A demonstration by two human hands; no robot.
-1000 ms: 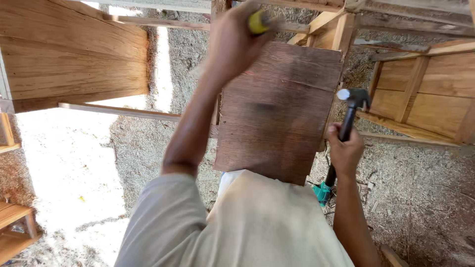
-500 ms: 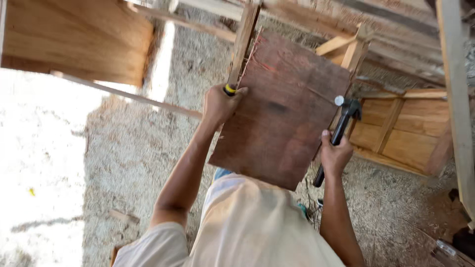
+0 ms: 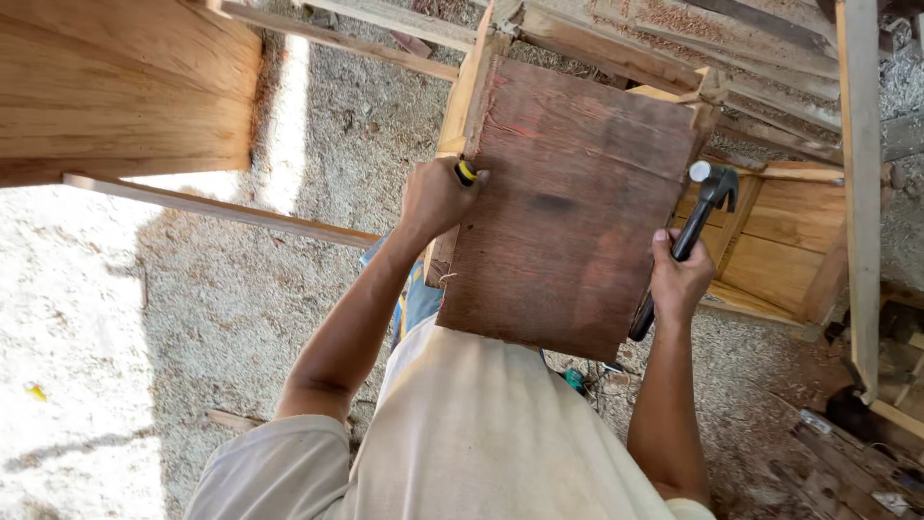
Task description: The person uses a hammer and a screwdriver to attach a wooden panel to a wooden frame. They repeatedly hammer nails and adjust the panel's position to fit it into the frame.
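Reddish-brown rectangular wooden board (image 3: 568, 207) stood between the hands, the left hand (image 3: 435, 197) clamped on its edge with a yellow-black tool (image 3: 466, 172), the right hand (image 3: 680, 279) gripping a black-handled claw hammer (image 3: 695, 226); sawdust-strewn ground (image 3: 221, 289) lay below.

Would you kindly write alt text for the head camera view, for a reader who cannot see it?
Seen from above, a person's left hand grips the left edge of a dark reddish wooden board along with a small yellow-and-black object, while the right hand holds a black-handled claw hammer at the board's right edge. Pale wooden frames and sawdust-strewn ground surround them.
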